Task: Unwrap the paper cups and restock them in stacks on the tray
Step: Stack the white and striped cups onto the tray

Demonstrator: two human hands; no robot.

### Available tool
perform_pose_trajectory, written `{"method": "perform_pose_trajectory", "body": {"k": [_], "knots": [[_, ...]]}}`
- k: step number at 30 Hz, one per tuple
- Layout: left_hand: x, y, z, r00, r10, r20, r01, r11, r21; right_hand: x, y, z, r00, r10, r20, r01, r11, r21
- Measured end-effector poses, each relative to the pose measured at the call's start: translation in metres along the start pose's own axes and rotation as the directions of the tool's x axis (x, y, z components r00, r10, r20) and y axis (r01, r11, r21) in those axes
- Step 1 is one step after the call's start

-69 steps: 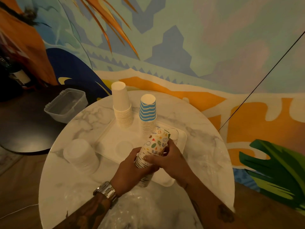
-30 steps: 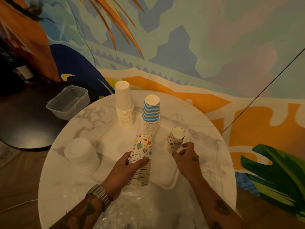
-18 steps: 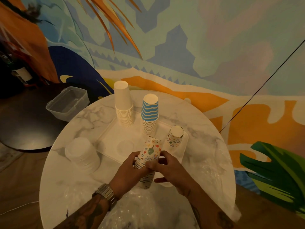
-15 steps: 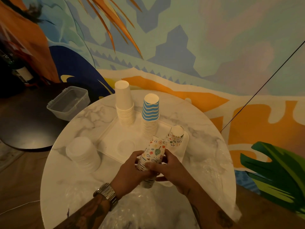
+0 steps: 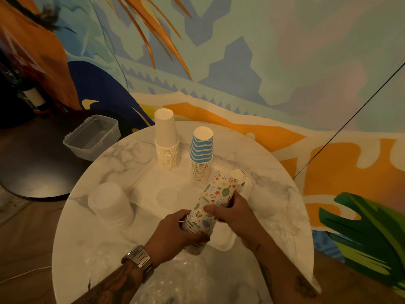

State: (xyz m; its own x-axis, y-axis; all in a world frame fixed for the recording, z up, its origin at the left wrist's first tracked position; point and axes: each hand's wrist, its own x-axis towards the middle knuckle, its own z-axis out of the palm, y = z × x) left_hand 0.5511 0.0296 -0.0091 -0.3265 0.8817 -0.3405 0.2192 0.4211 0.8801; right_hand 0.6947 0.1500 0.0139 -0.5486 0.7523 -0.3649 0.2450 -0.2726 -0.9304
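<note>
A stack of patterned paper cups [image 5: 213, 198] leans tilted over the white tray [image 5: 151, 183]. My left hand [image 5: 175, 231] grips the stack's lower end. My right hand [image 5: 230, 212] grips its upper half. On the tray stand a white cup stack [image 5: 166, 139] and a blue-striped cup stack [image 5: 201, 152]. A short stack of patterned cups [image 5: 238, 178] on the tray's right side is mostly hidden behind the held one.
A pile of white lids [image 5: 110, 204] sits left of the tray on the round marble table [image 5: 92, 244]. Clear plastic wrap [image 5: 190, 279] lies at the near edge. A clear plastic box [image 5: 92, 137] rests on a dark lower table at left.
The stack stood on the tray while my right hand set cups down at right. Both hands now hold the stack lifted and tilted.
</note>
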Motion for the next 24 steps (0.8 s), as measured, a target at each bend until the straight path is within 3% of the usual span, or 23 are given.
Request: {"method": "perform_pose_trajectory", "body": {"k": [4, 9, 15, 24], "knots": [[-0.002, -0.007, -0.004, 1.0, -0.026, -0.009, 0.026, 0.999, -0.041, 0.011, -0.025, -0.021, 0.973, -0.14, -0.183, 0.156, 0.985, 0.072], [-0.005, -0.007, -0.01, 0.998, -0.059, -0.038, 0.053, 0.99, -0.131, 0.037, -0.03, -0.041, 0.874, -0.291, -0.388, 0.233, 0.954, -0.19], [-0.01, -0.006, -0.02, 0.994, -0.09, -0.058, 0.078, 0.982, -0.174, 0.065, 0.006, -0.041, 0.893, -0.258, -0.369, 0.103, 0.915, -0.39], [-0.009, -0.003, -0.025, 0.991, -0.104, -0.082, 0.085, 0.975, -0.206, 0.062, 0.043, -0.033, 0.916, -0.149, -0.372, -0.001, 0.928, -0.373]]}}
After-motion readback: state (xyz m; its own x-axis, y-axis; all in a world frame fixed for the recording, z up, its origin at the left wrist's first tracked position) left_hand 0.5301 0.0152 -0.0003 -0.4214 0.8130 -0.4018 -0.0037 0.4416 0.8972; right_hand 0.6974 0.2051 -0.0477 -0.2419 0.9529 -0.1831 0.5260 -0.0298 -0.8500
